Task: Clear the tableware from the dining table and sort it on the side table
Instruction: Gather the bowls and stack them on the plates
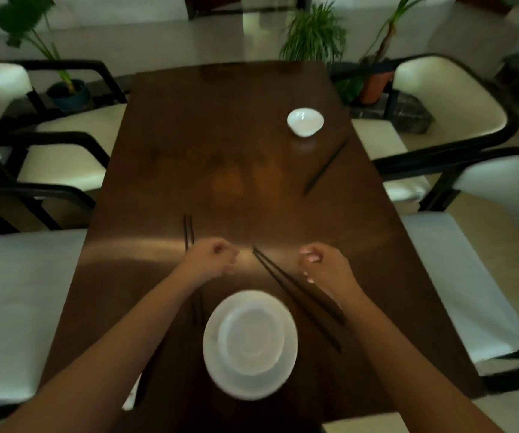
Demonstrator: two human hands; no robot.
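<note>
At the near end of the dining table (pixel 164 157), a white plate (pixel 220 375) sits close to the edge with a white bowl (pixel 252 337) resting in it; both are blurred. Left of the plate a dark pair of chopsticks (pixel 197 309) lies on the wood, partly crossed by the left forearm, and further dark sticks show below that forearm near the table edge, too dim to make out clearly. Right of the plate a second pair of chopsticks (pixel 295 295) lies on a slant, tips pointing up and left, its far ends passing between the two hands.

The left hand (pixel 212 260) is held just above the table beyond the plate, fingers curled in; whether it grips anything cannot be told. The right hand (pixel 323 265) is level with it, fingers likewise curled, close beside the slanted chopsticks; no contact with them can be confirmed, and whether it holds anything cannot be told.

Just beyond the left hand a third pair of chopsticks (pixel 188 231) lies straight, pointing away.

Toward the far right of the table a fourth pair of chopsticks (pixel 325 168) lies at an angle, and beyond it stands a small white bowl (pixel 305 121), upright, apart from the chopsticks.

Cream-cushioned chairs (pixel 451 98) with dark frames line both sides. Potted plants (pixel 314 32) stand on the floor beyond the far end.
</note>
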